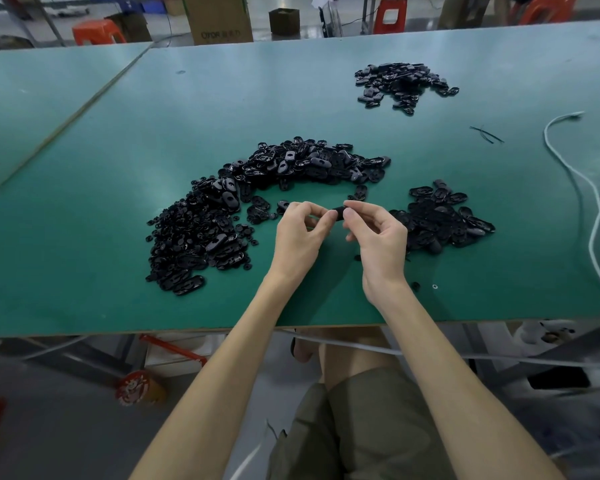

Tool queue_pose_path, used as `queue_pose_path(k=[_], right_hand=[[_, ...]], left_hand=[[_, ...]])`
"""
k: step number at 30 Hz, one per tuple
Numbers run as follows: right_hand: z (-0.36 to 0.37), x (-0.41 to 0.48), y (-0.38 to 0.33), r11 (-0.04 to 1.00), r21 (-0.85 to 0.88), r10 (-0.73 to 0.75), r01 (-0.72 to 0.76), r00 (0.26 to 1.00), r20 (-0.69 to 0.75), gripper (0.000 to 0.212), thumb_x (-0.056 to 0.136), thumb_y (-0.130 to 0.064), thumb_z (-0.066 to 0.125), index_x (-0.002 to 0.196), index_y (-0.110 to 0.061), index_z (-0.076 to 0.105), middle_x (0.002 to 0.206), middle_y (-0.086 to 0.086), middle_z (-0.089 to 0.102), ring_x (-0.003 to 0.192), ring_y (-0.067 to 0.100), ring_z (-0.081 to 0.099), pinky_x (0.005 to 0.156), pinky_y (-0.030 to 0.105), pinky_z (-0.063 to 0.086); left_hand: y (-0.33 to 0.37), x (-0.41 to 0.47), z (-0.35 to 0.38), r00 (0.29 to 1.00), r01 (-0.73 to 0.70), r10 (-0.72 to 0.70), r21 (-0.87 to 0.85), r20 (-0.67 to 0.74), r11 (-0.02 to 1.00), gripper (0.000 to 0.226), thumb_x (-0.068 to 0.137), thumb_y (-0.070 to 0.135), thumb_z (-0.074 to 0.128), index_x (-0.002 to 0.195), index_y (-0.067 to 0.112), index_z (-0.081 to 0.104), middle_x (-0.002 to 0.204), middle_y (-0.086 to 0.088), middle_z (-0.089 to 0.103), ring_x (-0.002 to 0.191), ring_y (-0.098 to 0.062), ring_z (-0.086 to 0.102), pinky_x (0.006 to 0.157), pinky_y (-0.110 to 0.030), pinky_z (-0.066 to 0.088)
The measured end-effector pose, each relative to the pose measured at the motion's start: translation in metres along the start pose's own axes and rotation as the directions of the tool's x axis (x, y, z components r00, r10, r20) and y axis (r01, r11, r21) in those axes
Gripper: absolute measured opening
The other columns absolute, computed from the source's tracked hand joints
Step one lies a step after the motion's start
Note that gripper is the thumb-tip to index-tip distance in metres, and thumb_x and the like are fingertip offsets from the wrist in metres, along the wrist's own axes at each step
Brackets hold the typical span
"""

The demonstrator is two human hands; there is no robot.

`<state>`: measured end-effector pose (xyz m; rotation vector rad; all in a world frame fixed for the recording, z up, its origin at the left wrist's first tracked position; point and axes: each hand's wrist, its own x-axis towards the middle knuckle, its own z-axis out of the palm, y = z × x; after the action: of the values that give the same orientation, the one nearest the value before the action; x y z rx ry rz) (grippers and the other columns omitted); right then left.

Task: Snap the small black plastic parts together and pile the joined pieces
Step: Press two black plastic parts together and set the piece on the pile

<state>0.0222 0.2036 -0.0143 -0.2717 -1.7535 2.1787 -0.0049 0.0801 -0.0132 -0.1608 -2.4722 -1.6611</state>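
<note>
Head view: left hand (pixel 300 233), right hand (pixel 378 233) pinched small black part (pixel 338 213) by ends; looked light, stiff, slick.

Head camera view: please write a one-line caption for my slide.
Left hand and right hand pinch a small black part above a green table bearing piles of parts.

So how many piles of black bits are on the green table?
3: a big curved pile of black plastic parts mid-table, a smaller pile beside the right hand, a third pile far back right.
</note>
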Motion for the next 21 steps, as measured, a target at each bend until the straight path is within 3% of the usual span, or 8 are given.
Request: queue_pose_path(k=[5, 13, 16, 19, 21], right_hand=[[-0.0007, -0.0005, 0.0001, 1.0, 0.004, 0.001, -0.001, 1.0, 0.021, 0.014, 0.094, -0.004, 0.072, 0.098, -0.016, 0.077, 0.086, -0.001, 0.076, 0.073, 0.007, 0.067, 0.065, 0.018, 0.052], [-0.0004, 0.0008, 0.0005, 1.0, 0.019, 0.008, -0.009, 0.999, 0.038, 0.014, 0.096, 0.0, 0.069, 0.1, -0.012, 0.074, 0.087, 0.002, 0.075, 0.07, 0.008, 0.068, 0.063, 0.021, 0.053], [-0.0003, 0.001, 0.0002, 0.999, 0.035, 0.014, -0.015, 0.999, 0.046, 0.012, 0.095, 0.0, 0.07, 0.101, -0.01, 0.074, 0.087, 0.003, 0.076, 0.07, 0.009, 0.069, 0.063, 0.021, 0.053], [0.0001, 0.0006, -0.0003, 0.999, 0.051, 0.014, -0.017, 0.998, 0.057, 0.011, 0.094, -0.001, 0.073, 0.102, -0.007, 0.075, 0.084, 0.003, 0.078, 0.07, 0.012, 0.071, 0.063, 0.022, 0.055], [0.0004, -0.0002, -0.0004, 0.999, 0.049, 0.01, -0.014, 0.997, 0.077, 0.01, 0.093, -0.002, 0.074, 0.102, -0.006, 0.075, 0.084, 0.005, 0.079, 0.071, 0.016, 0.074, 0.063, 0.023, 0.056]], left_hand=[[0.0011, -0.0009, 0.0, 0.999, 0.034, -0.034, -0.021, -0.025, 0.999, 0.021, 0.098, 0.03, 0.071, 0.082, 0.018, 0.062, 0.098, -0.016, 0.066, 0.084, -0.028, 0.065, 0.079, -0.038, 0.054], [0.0012, -0.0004, -0.0001, 0.997, 0.071, -0.076, -0.135, -0.027, 0.988, 0.02, 0.096, 0.029, 0.074, 0.093, 0.017, 0.058, 0.097, -0.01, 0.068, 0.089, -0.03, 0.068, 0.078, -0.04, 0.056], [0.0016, -0.0011, 0.0005, 0.996, 0.088, -0.09, -0.203, -0.005, 0.975, 0.021, 0.097, 0.028, 0.072, 0.099, 0.018, 0.054, 0.093, 0.0, 0.068, 0.085, -0.023, 0.072, 0.075, -0.035, 0.056], [0.0006, -0.001, -0.0007, 0.997, 0.078, -0.076, -0.286, 0.017, 0.955, 0.021, 0.099, 0.024, 0.07, 0.104, 0.016, 0.052, 0.1, -0.008, 0.068, 0.071, -0.016, 0.069, 0.071, -0.033, 0.056], [-0.0005, -0.0008, -0.0033, 0.997, 0.066, -0.071, -0.35, -0.002, 0.934, 0.021, 0.097, 0.02, 0.072, 0.105, 0.012, 0.054, 0.102, -0.012, 0.068, 0.068, -0.012, 0.067, 0.067, -0.025, 0.052]])
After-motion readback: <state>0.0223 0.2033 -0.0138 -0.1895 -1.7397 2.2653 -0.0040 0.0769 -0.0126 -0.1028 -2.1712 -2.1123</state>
